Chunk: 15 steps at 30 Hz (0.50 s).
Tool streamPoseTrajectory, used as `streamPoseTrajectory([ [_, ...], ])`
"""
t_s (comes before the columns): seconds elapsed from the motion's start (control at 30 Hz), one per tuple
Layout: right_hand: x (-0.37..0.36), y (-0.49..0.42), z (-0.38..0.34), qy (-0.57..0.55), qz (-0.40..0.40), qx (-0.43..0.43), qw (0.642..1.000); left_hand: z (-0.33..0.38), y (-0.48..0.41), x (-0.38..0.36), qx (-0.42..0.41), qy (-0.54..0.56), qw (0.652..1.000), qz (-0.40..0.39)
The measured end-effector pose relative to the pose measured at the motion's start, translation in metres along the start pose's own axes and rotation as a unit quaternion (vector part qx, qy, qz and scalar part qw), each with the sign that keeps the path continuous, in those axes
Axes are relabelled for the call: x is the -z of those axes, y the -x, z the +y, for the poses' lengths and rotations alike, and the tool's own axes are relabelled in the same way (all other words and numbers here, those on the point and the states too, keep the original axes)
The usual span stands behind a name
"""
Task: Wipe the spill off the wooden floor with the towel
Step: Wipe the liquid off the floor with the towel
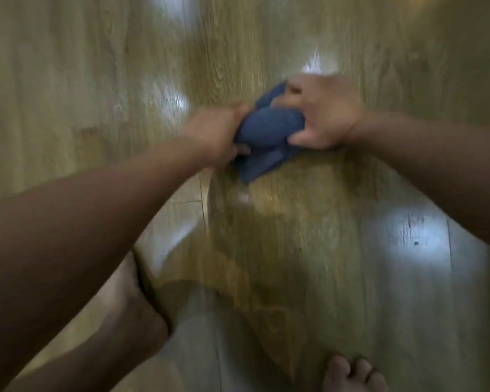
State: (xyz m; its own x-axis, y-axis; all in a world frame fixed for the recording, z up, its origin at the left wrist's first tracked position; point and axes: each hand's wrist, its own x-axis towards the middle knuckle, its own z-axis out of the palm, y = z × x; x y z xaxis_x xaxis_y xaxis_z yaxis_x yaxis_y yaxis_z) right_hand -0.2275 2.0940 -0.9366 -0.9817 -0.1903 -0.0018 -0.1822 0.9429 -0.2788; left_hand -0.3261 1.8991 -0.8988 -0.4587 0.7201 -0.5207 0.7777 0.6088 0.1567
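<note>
Underneath, the wooden floor (96, 80) fills the view, streaked by motion blur and broken by bright glare patches. The towel (269, 128), blue and bunched, is held between the two hands above the boards, its long axis running from far to near, with a loose tail hanging toward the person. The right hand (326, 114) is clamped on the towel's right side, thumb at the near edge and fingers curled over the far one. The left hand (215, 134) is closed round the left side; its fingertips are mostly buried in the cloth. Neither hand is nearer: the towel is shared evenly.

A small pale glint (244, 197) just nearer than the tail is judged to be the spill, so the wipe would be drawn down and toward the body. Whether the tail touches the boards cannot be told. The darker patch around the glint may be wetness or shadow. A bare foot (351, 374) is cut off by the bottom edge.
</note>
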Motion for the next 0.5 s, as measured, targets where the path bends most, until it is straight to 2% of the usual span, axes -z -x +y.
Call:
streamPoseTrajectory([
  [0.1,0.004,0.004,-0.002,-0.044,0.012,-0.12,0.992,0.013,-0.017,0.014,0.016,-0.03,0.999,0.015],
  [0.17,-0.007,0.027,-0.021,-0.081,0.03,-0.152,0.985,0.025,0.004,0.004,0.006,-0.046,0.999,-0.023],
  [0.27,-0.025,0.104,-0.059,-0.155,0.041,-0.08,0.984,0.062,0.06,-0.039,-0.056,-0.007,0.994,-0.097],
  [0.33,-0.028,0.151,-0.075,-0.138,0.035,-0.034,0.989,0.09,0.089,-0.055,-0.087,-0.018,0.99,-0.112],
  [0.43,-0.015,0.148,-0.036,-0.103,-0.02,0.051,0.993,0.099,0.069,-0.05,-0.099,-0.067,0.989,-0.086],
  [0.5,-0.008,0.122,0.015,-0.028,0.003,0.025,0.999,0.099,0.018,-0.025,-0.071,-0.081,0.994,-0.021],
])
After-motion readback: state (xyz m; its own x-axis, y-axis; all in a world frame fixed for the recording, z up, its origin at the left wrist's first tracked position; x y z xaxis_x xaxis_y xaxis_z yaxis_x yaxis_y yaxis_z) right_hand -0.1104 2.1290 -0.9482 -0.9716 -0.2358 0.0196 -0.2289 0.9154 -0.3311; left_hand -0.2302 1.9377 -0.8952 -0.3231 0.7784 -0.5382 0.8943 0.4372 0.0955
